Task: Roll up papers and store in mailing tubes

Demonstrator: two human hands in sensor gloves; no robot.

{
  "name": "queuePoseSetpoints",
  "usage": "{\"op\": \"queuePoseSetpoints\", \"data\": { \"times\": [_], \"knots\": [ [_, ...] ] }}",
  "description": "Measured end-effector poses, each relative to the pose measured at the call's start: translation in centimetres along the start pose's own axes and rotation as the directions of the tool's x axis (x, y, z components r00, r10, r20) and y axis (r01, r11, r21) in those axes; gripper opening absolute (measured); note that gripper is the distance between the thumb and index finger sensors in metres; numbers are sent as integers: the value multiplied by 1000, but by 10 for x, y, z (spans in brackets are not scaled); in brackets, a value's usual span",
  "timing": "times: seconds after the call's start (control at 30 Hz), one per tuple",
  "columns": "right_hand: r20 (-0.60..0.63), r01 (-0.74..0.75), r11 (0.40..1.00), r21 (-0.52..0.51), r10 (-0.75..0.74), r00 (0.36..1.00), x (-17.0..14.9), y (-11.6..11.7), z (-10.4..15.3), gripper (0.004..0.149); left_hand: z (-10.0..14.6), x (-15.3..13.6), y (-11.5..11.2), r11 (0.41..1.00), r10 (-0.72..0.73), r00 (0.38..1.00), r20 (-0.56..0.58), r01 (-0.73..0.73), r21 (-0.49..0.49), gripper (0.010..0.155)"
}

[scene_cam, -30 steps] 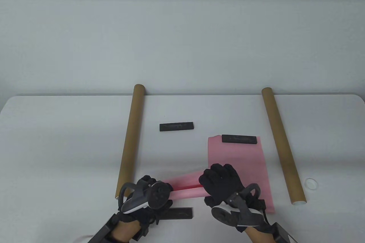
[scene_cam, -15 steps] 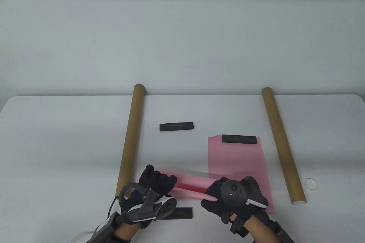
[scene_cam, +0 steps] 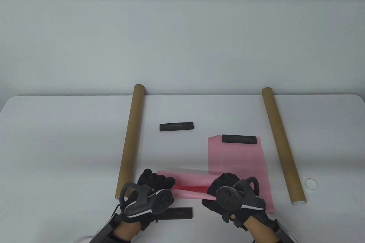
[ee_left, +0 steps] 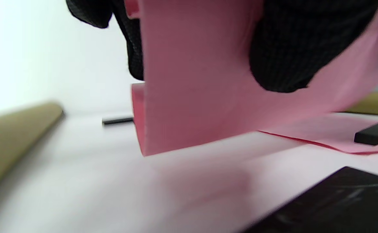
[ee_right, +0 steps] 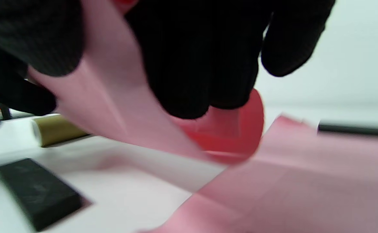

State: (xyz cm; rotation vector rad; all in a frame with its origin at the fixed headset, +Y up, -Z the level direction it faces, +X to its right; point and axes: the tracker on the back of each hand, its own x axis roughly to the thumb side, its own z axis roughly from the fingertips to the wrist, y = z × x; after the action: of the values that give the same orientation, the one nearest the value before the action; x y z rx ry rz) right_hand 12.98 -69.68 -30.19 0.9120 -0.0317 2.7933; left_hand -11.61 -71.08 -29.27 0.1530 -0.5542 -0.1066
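Note:
A pink paper roll (scene_cam: 189, 184) is held between my hands just above the table's front. My left hand (scene_cam: 155, 183) grips its left end; the paper (ee_left: 192, 97) fills the left wrist view under my fingers (ee_left: 282, 55). My right hand (scene_cam: 225, 190) grips its right end; the curled paper (ee_right: 117, 106) shows in the right wrist view. A flat pink sheet (scene_cam: 236, 160) lies on the right with a black weight bar (scene_cam: 240, 139) on its far edge. Two brown mailing tubes lie lengthwise, the left tube (scene_cam: 129, 140) and the right tube (scene_cam: 282, 146).
A black bar (scene_cam: 176, 126) lies mid-table. Another black bar (scene_cam: 178, 213) lies at the front between my hands. A clear tube cap (scene_cam: 310, 183) sits at the right, beside the right tube's near end.
Both hands have turned on the roll, rolling it. The roll has shifted slightly and now lies more level across the table front.

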Motion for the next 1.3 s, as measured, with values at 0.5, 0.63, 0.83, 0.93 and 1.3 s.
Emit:
{"op": "queuePoseSetpoints", "data": {
  "times": [0.5, 0.63, 0.83, 0.93, 1.3],
  "knots": [
    [59, -141, 974, -178, 153, 986, 16, -8, 8, 48, -2, -11, -8, 967, 231, 970, -74, -237, -97, 44],
    [40, -84, 984, -160, 92, 995, 8, -9, 8, 48, 1, -7, -3, 991, 129, 991, -42, -130, -26, 66],
    [26, 24, 987, -160, -21, 999, 0, -11, 10, 57, 2, -4, 3, 997, 69, 997, -32, -68, 39, 53],
    [42, -120, 975, -187, 130, 991, 7, -12, 13, 72, 1, -7, 2, 992, 124, 991, -41, -125, 1, 45],
    [50, -89, 987, -133, 96, 994, 7, -8, 9, 51, 3, -6, 0, 996, 94, 995, -23, -93, 11, 66]
  ]
}}
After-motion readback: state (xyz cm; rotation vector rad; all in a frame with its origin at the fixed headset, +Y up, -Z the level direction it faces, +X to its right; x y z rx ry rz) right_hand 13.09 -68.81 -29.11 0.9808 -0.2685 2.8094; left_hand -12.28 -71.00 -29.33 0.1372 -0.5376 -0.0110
